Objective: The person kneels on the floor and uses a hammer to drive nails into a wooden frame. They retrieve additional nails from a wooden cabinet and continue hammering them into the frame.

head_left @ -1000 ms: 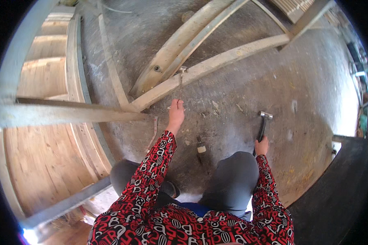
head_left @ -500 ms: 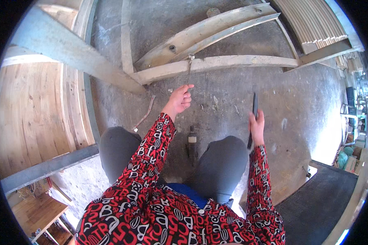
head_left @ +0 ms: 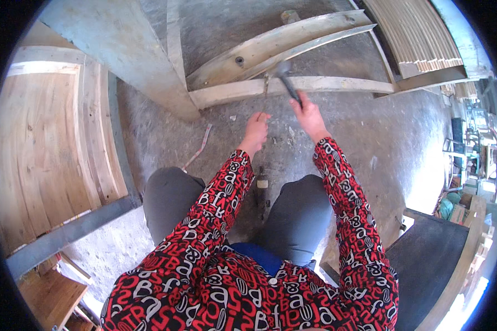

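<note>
My left hand [head_left: 256, 131] is closed round the lower end of a thin metal rod [head_left: 266, 94], which runs up to the pale crossbar [head_left: 337, 84] of a metal frame. My right hand [head_left: 309, 115] grips the dark handle of a hammer [head_left: 290, 87]. The hammer's blurred head is over the crossbar, just right of the rod's upper end; whether they touch I cannot tell. Between my knees a dark tool with a pale band [head_left: 262, 183] lies on the concrete floor.
A thick metal post [head_left: 143, 60] rises at the left, beside a wooden panel [head_left: 44, 149]. Curved metal channels [head_left: 281, 44] lie beyond the crossbar. Stacked wooden strips [head_left: 411, 33] are at the far right, a dark board [head_left: 431, 259] at the near right. A thin strip [head_left: 200, 146] lies on the floor.
My right hand has swung the hammer from the right side up and leftward to the crossbar. My left hand stays on the rod, slightly further right in view. The view has shifted a little.
</note>
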The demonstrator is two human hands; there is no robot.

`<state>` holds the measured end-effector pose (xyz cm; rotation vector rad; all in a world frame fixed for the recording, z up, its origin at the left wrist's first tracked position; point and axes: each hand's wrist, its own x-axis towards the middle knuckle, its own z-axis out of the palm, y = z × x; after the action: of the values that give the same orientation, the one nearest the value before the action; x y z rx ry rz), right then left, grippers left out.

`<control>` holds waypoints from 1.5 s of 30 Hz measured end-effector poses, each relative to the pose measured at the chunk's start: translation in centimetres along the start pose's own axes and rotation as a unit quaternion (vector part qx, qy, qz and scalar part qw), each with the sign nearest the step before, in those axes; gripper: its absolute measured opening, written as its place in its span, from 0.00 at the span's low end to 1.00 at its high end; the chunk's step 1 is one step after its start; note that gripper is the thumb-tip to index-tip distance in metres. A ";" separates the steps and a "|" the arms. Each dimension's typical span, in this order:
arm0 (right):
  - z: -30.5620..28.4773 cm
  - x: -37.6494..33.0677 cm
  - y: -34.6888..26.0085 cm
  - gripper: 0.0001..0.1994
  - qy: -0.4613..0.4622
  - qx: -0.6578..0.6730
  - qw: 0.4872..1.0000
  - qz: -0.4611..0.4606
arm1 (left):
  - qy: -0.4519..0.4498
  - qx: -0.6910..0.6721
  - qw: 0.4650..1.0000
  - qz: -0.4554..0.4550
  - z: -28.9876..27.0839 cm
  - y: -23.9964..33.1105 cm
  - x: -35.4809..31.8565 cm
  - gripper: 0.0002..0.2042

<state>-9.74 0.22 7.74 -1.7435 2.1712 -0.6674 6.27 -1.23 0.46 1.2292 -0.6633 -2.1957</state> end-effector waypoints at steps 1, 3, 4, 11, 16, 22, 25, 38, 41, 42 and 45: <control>0.3 0.6 0.0 0.21 -0.027 -0.071 0.997 0.004 | -0.005 -0.017 1.000 -0.006 -0.1 0.2 0.1 0.09; -0.4 1.5 -0.5 0.21 -0.010 -0.017 0.999 0.035 | -0.004 -0.054 0.998 -0.021 -0.9 0.3 0.2 0.09; -0.3 1.4 -1.6 0.21 0.002 0.019 0.999 0.034 | 0.003 -0.061 0.998 -0.022 -2.0 0.2 0.3 0.09; 0.2 0.5 -1.8 0.20 0.002 -0.056 0.998 0.042 | -0.033 -0.093 0.995 -0.014 -0.6 0.3 0.3 0.09; 0.9 0.6 -4.1 0.21 -0.035 -0.024 0.998 0.041 | 0.000 -0.080 0.997 0.001 -2.7 0.1 -0.4 0.10; 2.1 0.5 -0.7 0.20 -0.013 -0.018 0.999 0.041 | -0.002 -0.082 0.996 -0.019 -0.1 0.5 -0.8 0.10; 0.6 2.1 -0.7 0.21 0.003 -0.002 0.999 0.041 | 0.007 -0.080 0.997 -0.023 -0.8 0.7 -0.8 0.10; 1.8 0.8 -5.1 0.19 -0.054 0.106 0.990 0.082 | 0.017 -0.078 0.997 0.012 -2.5 0.5 -0.9 0.10; 2.4 0.3 -4.1 0.19 -0.041 0.089 0.991 0.095 | 0.018 -0.070 0.997 0.003 -2.3 -0.3 -1.1 0.10; 1.5 0.7 -1.9 0.20 -0.038 0.019 0.995 0.093 | -0.001 -0.068 0.998 0.002 -1.0 0.3 -0.9 0.10; 0.5 1.6 -0.1 0.20 -0.046 -0.002 0.994 0.097 | -0.009 -0.087 0.996 -0.018 -0.4 0.1 -1.0 0.10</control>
<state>-9.83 -1.42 7.50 -1.5084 2.2417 -0.5238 7.10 -0.73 0.88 1.1412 -0.4489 -2.2428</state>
